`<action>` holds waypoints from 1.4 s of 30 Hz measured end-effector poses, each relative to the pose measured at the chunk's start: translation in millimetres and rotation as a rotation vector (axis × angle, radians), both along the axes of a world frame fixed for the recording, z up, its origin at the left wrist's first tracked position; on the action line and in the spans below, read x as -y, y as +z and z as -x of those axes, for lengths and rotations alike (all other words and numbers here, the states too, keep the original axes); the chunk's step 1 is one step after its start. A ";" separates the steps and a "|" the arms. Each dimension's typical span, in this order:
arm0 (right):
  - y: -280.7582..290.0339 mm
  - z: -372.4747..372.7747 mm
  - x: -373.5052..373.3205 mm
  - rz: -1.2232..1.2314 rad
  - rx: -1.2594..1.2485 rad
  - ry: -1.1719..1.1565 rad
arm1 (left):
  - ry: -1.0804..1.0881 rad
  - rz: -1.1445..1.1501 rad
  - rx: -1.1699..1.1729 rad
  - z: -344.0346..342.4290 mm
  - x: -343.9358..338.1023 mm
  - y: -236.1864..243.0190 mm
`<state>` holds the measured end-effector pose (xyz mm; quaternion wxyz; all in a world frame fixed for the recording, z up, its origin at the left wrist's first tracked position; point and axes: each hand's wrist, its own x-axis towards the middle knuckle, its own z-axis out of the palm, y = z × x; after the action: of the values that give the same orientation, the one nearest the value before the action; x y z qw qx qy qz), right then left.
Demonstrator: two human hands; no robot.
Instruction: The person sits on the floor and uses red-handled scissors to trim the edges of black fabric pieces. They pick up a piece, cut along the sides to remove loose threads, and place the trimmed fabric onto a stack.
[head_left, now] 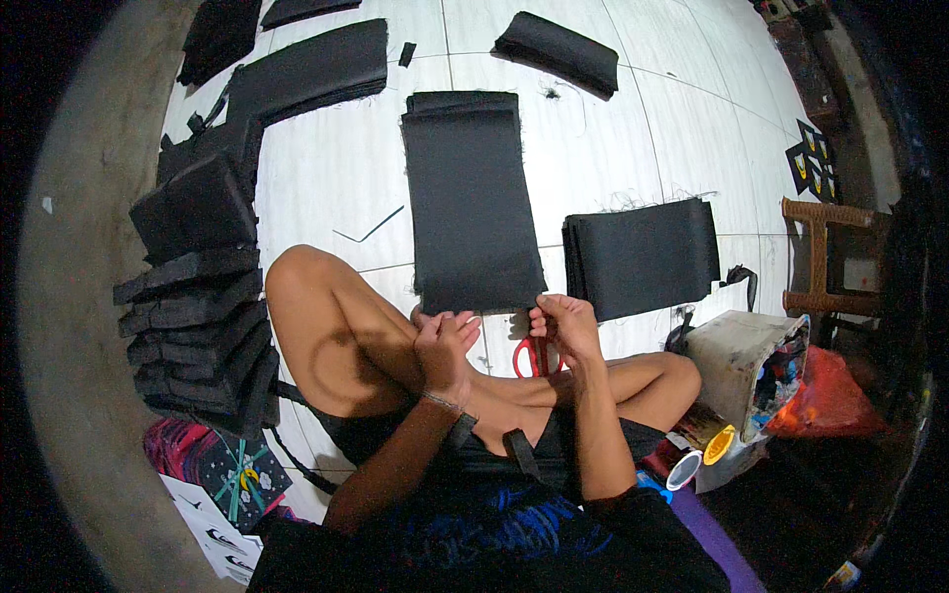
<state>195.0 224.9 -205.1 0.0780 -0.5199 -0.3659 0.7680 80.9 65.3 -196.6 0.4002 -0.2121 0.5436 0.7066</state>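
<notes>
On the white tiled floor [326,178], both hands, left [445,341] and right [565,326], pinch the long black fabric stack's [470,198] near edge; red-handled scissors [534,358] lie unused, cut piles [198,287] already alongside.

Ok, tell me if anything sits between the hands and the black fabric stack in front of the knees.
Nothing visible does. The left hand and right hand already rest at the near edge of the flat black rectangular fabric stack. The red-handled scissors lie on the white tiled floor beneath the right hand, not in the way.
</notes>
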 end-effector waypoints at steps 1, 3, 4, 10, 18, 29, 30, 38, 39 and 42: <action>1.4 0.5 -1.7 -0.005 0.001 0.011 | -0.004 -0.010 0.033 1.0 0.6 3.3; 0.3 -0.6 -5.3 -0.019 0.007 0.041 | 0.040 -0.015 0.051 4.9 -3.0 2.0; -1.7 -1.8 -7.6 -0.027 0.013 0.059 | 0.065 -0.019 0.060 6.1 -4.5 2.0; 2.8 -4.9 -15.1 -0.053 0.053 0.102 | 0.074 -0.161 -0.022 -0.3 2.4 -22.7; 3.8 -4.3 -15.6 -0.051 0.041 0.105 | 0.140 -0.174 0.035 1.1 1.2 -38.1; -7.5 -10.0 -16.7 -0.054 0.027 0.102 | 0.076 0.050 -0.003 -0.6 -11.5 -0.5; -9.2 -10.8 -17.5 -0.048 0.033 0.097 | 0.062 0.060 0.038 1.3 -12.7 -0.5; -15.5 -12.4 -14.7 -0.035 0.001 0.096 | 0.107 0.015 0.098 -1.8 -7.3 -10.0; -13.1 -13.6 -15.9 -0.032 0.013 0.104 | 0.122 0.003 0.085 -2.4 -8.6 -7.2; -9.4 -12.8 -16.9 -0.014 0.042 0.126 | 0.158 -0.052 0.019 -2.8 -5.0 -2.2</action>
<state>207.8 241.8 -214.5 0.0256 -0.5114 -0.4049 0.7576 83.7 70.3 -198.8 0.3535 -0.2505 0.5028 0.7480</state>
